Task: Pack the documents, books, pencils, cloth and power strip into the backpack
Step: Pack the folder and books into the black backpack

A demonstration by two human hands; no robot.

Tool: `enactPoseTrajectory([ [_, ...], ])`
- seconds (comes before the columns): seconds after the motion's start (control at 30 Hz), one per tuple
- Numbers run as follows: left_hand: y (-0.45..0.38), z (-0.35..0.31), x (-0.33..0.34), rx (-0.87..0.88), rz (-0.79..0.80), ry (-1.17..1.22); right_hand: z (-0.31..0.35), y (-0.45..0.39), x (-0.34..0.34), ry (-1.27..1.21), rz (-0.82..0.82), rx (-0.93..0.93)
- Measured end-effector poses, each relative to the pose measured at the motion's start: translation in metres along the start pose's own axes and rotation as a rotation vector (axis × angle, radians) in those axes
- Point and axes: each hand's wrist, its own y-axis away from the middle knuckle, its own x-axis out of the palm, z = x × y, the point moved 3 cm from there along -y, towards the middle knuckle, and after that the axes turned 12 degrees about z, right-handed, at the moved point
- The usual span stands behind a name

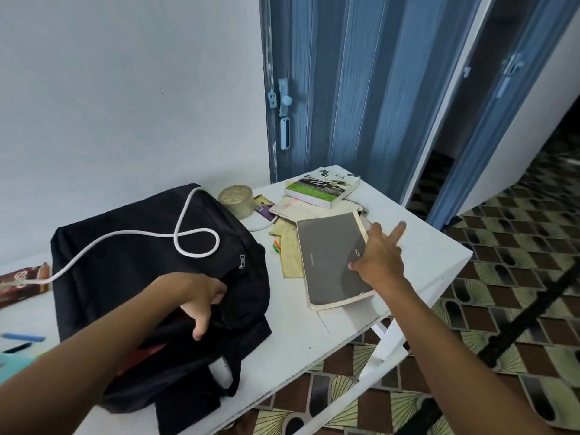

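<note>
Here, seen from the head camera, the person is standing over a white table (423, 246) with a black backpack (141, 246) lying on it. Their left hand (201, 306) is gripping the fabric at the backpack's opening, fingers curled round the edge, with something red showing just inside. A white cord (185, 227) is looping across the top of the bag. Well apart from it, the right hand (381, 255) is resting on the right edge of a grey book (329, 259), its fingers straight and spread, the thumb lying on the cover. The grey book is sitting on loose papers (290, 249), and a second book with a green cover (323, 186) is lying beyond it, near a roll of tape (237, 199).
</note>
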Motion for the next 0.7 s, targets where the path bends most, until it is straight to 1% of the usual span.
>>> enactPoseTrajectory([
  [0.07,-0.002,0.002,0.000,0.004,0.000,0.011,0.016,0.009,-0.004,0.154,-0.066,-0.043],
  [0.13,-0.003,0.003,0.001,0.005,0.000,0.016,0.031,0.019,-0.006,0.253,-0.125,-0.117],
  [0.2,-0.005,0.004,0.001,0.009,0.000,0.015,0.041,0.025,-0.007,0.297,-0.160,-0.205],
  [0.23,-0.005,0.005,0.001,0.010,0.000,0.015,0.046,0.029,-0.008,0.267,-0.159,-0.248],
  [0.3,-0.005,0.006,0.001,0.012,-0.004,0.023,0.051,0.030,-0.011,0.079,-0.109,-0.292],
  [0.37,-0.006,0.007,0.000,0.016,-0.006,0.039,0.046,0.025,-0.015,-0.274,0.009,-0.181],
  [0.43,-0.007,0.008,0.000,0.022,-0.012,0.052,0.037,0.020,-0.015,-0.718,0.174,-0.063],
  [0.47,-0.007,0.009,0.001,0.023,-0.016,0.056,0.033,0.020,-0.012,-0.893,0.266,-0.010],
  [0.5,-0.008,0.010,0.001,0.026,-0.019,0.058,0.027,0.018,-0.007,-0.986,0.325,0.028],
  [0.6,-0.007,0.011,0.000,0.051,-0.035,0.075,0.019,0.015,0.004,-1.038,0.393,0.055],
  [0.7,-0.007,0.015,-0.001,0.099,-0.074,0.118,0.026,0.015,0.005,-1.028,0.368,-0.019],
])
